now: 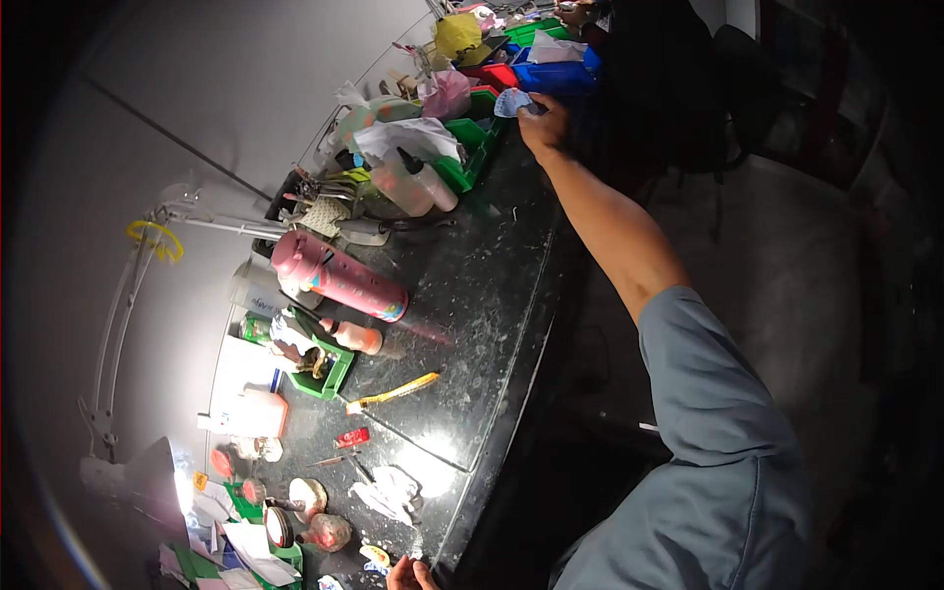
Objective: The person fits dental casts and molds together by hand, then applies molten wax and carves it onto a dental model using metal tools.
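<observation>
Right hand (549, 126) out over the counter (482, 265), pinching a patterned piece (507, 102); left hand (411, 574) (partly cropped), grip unclear.

Items by kind: pink flask (339, 277), one; yellow marker-like stick (393, 392), one; small red object (352, 438), one; desk lamp (147, 482), one; blue bin (570, 77), one; green bins (480, 159), at least four; patterned piece (508, 102), one, in the right hand (545, 126); wearer's hands, two, the left hand (409, 574) partly visible.
</observation>
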`<state>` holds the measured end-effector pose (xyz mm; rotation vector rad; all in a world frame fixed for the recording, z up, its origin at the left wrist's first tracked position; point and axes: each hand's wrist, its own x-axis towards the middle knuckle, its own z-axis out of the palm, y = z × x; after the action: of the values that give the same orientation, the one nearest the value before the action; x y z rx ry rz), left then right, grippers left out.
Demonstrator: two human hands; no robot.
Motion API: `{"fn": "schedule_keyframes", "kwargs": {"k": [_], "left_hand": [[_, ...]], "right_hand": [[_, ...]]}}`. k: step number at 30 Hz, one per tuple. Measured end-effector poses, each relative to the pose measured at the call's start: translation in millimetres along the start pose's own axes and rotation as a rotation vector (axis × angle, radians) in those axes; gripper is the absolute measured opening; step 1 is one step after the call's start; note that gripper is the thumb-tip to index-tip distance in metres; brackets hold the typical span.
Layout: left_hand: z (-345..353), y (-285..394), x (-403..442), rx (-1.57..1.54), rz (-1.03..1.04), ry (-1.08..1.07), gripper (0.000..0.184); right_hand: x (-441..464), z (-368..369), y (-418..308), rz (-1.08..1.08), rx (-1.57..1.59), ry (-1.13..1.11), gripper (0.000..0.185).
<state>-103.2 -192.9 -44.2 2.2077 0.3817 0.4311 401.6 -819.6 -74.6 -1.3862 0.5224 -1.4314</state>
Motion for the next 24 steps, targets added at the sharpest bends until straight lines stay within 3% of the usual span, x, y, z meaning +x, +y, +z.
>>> {"fn": "schedule_keyframes", "kwargs": {"k": [2,9,14,15,20,24], "left_hand": [[3.1,-8.4,1.6,0.021,0.051,0.010,0.025],[12.0,-9.1,5.7,0.157,0.173,0.068,0.021],[21.0,-4.8,10.1,0.211,0.257,0.114,0.020],[17.7,-2.6,7.3,0.261,0.125,0.085,0.019],[27.7,25.3,0.4,0.271,0.192,0.132,0.017],[30.3,30.1,0.4,0.232,0.222,0.151,0.013]], "right_hand": [[1.6,5.1,1.7,0.044,-0.044,-0.061,0.032],[0.9,14.0,-9.0,-0.414,-0.117,0.002,0.032],[2.5,19.0,-16.4,-0.455,-0.122,-0.077,0.034],[2.0,18.5,-17.5,-0.468,-0.143,-0.093,0.035],[-2.2,29.1,-7.4,-0.596,-0.252,-0.136,0.035],[-3.1,24.9,-9.8,-0.417,-0.417,-0.272,0.035]]}}
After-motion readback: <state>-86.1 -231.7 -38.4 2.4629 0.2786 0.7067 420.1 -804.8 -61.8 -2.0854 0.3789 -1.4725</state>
